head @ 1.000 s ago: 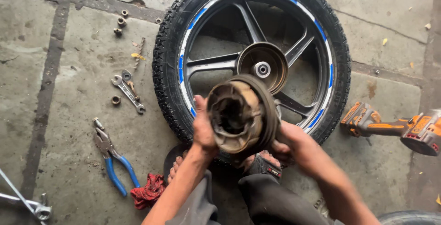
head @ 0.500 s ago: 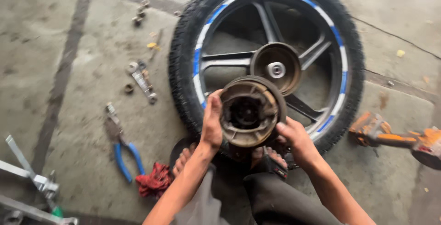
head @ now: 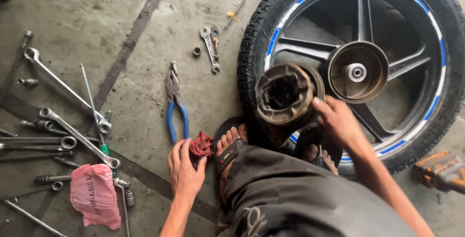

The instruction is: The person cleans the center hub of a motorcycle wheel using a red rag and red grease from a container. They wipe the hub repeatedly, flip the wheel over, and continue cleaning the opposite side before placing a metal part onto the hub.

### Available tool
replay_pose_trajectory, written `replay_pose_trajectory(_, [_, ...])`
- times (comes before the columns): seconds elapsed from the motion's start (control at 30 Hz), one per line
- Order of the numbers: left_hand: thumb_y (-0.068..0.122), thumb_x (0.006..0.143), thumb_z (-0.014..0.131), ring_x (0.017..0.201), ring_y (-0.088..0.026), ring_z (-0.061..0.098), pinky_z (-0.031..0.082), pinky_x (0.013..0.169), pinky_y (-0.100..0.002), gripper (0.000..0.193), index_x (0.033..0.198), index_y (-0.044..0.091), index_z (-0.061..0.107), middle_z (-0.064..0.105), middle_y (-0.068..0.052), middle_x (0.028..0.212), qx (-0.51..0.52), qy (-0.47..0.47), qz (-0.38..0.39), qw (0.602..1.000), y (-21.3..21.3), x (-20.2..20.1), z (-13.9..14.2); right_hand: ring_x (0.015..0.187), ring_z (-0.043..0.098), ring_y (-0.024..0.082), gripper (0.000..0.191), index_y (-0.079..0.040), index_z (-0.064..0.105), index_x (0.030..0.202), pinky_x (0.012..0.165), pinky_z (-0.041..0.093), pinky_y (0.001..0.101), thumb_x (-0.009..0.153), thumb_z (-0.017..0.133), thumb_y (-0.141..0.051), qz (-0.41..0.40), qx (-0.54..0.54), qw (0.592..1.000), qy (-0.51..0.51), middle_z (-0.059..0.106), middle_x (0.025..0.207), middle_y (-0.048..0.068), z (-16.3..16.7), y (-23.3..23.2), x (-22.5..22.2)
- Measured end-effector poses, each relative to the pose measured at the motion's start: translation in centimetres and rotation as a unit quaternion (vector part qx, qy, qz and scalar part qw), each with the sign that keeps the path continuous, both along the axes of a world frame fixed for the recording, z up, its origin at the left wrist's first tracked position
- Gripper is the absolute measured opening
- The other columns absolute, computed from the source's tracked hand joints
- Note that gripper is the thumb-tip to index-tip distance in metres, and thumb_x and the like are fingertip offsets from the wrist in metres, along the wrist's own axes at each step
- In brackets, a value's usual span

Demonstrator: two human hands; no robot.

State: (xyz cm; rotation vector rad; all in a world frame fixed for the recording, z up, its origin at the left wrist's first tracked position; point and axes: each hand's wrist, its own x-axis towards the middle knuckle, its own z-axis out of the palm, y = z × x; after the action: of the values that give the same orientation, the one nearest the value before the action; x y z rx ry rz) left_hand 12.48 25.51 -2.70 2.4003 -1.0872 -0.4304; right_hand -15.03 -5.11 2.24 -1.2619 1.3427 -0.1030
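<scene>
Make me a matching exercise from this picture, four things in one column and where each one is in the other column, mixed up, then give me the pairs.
Things
1. round rusty brake drum plate
2. crumpled red rag
3. blue-handled pliers
4. crumpled pink plastic bag

Places
A. on the concrete floor between the spanners and the black tyre
B. held up by the right hand
C. bottom left, beside the long spanners
D. at the fingertips of the left hand, next to the sandalled foot

Pairs: 1-B, 2-D, 3-A, 4-C
</scene>
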Motion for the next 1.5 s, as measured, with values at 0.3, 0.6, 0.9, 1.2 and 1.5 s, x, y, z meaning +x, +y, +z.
replay_pose_trajectory(0.3, [0.006, 0.078, 0.066, 0.122, -0.037, 0.059, 0.048, 0.106, -0.045, 0.028, 0.106, 0.008, 0.064, 0.062, -0.016, 0.128, 0.030, 0.013, 0.016, 0.999, 2.8, 0.1, -4.5, 0.100, 0.066, 0.045, 0.033, -0.002, 0.065, 0.115, 0.085, 0.052, 0.0484, 0.100, 0.045, -0.024, 0.285, -0.321, 0.895, 0.124, 0.070, 0.105, 0.024, -6.0, -4.5, -3.1])
replay_pose_trajectory(0.6, [0.027, 0.081, 0.077, 0.141, -0.044, 0.045, 0.040, 0.114, -0.049, 0.075, 0.148, 0.004, 0.051, 0.047, -0.029, 0.153, 0.010, 0.002, -0.178, 0.984, -7.1, 6.5, 2.2, 0.097, 0.069, 0.032, 0.014, -0.004, 0.066, 0.106, 0.089, 0.055, 0.0405, 0.095, 0.066, -0.013, -0.178, -0.413, 0.869, 0.204, 0.068, 0.102, 0.016, -1.4, 11.0, -14.6])
replay_pose_trajectory(0.9, [0.036, 0.088, 0.076, 0.145, -0.044, 0.042, 0.036, 0.119, -0.051, 0.076, 0.152, 0.005, 0.048, 0.046, -0.024, 0.158, -0.071, 0.031, -0.411, 0.908, -23.3, -4.7, 6.9, 0.122, 0.052, 0.036, 0.076, -0.001, 0.053, 0.132, 0.088, 0.047, 0.0573, 0.062, 0.075, -0.022, 0.070, -0.334, 0.794, 0.503, 0.053, 0.136, 0.019, -4.6, 29.1, -19.0])
replay_pose_trajectory(1.2, [0.043, 0.087, 0.076, 0.151, -0.041, 0.031, 0.021, 0.118, -0.063, 0.085, 0.156, 0.005, 0.043, 0.035, -0.027, 0.162, -0.013, -0.019, -0.446, 0.895, -23.9, -9.4, 3.8, 0.106, 0.065, 0.031, 0.026, -0.014, 0.066, 0.111, 0.085, 0.052, 0.0463, 0.090, 0.072, -0.028, 0.033, -0.154, 0.900, 0.406, 0.065, 0.108, 0.010, -7.5, 30.7, -20.9])
replay_pose_trajectory(1.5, [0.027, 0.093, 0.083, 0.154, -0.047, 0.032, 0.029, 0.128, -0.055, 0.079, 0.155, 0.000, 0.042, 0.036, -0.028, 0.161, -0.026, -0.001, -0.427, 0.904, -21.0, -5.7, 5.3, 0.090, 0.069, 0.035, 0.028, -0.013, 0.071, 0.111, 0.076, 0.054, 0.0454, 0.086, 0.070, -0.024, -0.209, -0.173, 0.907, 0.321, 0.068, 0.096, 0.013, -7.5, 32.9, -23.2])
